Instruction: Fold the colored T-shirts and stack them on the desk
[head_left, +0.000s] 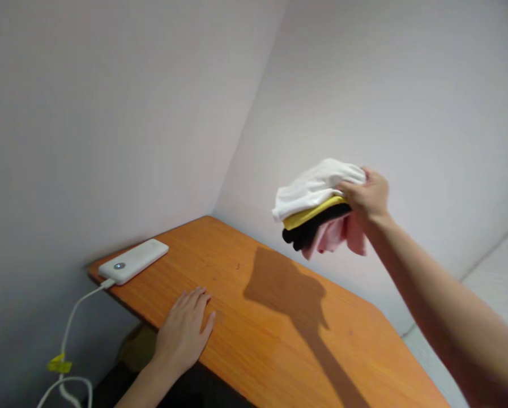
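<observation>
My right hand (367,197) is raised above the orange wooden table (279,340) and grips a folded stack of cloths (317,209). The stack has a white cloth on top, then yellow, black and pink layers, with the pink one hanging loose below. It hangs in the air and casts a shadow on the tabletop. My left hand (184,330) lies flat on the table near its front edge, fingers stretched out, holding nothing.
A white power bank (133,260) lies at the table's far left corner, with a white cable (73,317) running down off the edge. Pale walls meet in a corner behind the table. A light-coloured surface (495,272) shows at the right.
</observation>
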The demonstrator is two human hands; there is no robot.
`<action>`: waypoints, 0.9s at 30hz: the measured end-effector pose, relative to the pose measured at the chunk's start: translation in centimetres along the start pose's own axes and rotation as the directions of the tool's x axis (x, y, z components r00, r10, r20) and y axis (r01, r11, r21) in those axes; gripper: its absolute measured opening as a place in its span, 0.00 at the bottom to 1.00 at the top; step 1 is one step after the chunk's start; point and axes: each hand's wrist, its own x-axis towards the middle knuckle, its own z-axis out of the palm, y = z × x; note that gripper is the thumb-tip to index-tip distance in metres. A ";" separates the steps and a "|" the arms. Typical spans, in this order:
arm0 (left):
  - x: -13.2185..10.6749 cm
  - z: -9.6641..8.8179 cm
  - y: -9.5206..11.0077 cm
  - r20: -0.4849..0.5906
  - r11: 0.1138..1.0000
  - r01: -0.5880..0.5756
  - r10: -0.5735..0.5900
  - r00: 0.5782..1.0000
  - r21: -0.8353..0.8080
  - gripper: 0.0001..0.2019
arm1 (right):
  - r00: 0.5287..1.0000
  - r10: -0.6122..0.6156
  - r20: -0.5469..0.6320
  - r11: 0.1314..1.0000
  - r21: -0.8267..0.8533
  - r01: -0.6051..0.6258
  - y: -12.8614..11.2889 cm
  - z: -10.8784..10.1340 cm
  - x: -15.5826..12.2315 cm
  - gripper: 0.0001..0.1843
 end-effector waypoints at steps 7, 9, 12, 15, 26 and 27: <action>-0.4 0.5 -0.2 -0.061 0.999 -0.003 0.005 0.998 0.041 0.18 | 0.798 0.108 0.593 0.965 0.130 -0.228 -7.6 21.0 0.2 0.24; -0.4 0.9 -0.3 -0.094 0.999 0.001 0.003 0.996 0.047 0.17 | 0.706 0.155 0.691 0.956 0.075 -0.284 -7.0 24.8 -1.6 0.18; -0.5 1.5 -0.4 -0.137 1.000 0.006 -0.003 0.991 0.027 0.17 | 0.703 0.192 0.685 0.965 -0.002 -0.262 -4.6 28.0 -3.9 0.12; -0.5 1.9 -0.4 -0.182 1.000 0.000 0.004 0.983 0.020 0.17 | 0.713 0.219 0.666 0.974 -0.100 -0.205 -2.0 29.4 -5.6 0.09; -0.4 2.2 -0.4 -0.219 1.000 -0.001 -0.002 0.976 -0.015 0.17 | 0.856 0.117 0.504 0.979 -0.202 -0.014 -4.3 35.8 -9.5 0.20; -0.4 2.1 -0.4 -0.211 1.000 0.001 -0.005 0.977 -0.019 0.16 | 0.880 0.097 0.466 0.979 -0.202 -0.001 -4.9 36.5 -9.6 0.21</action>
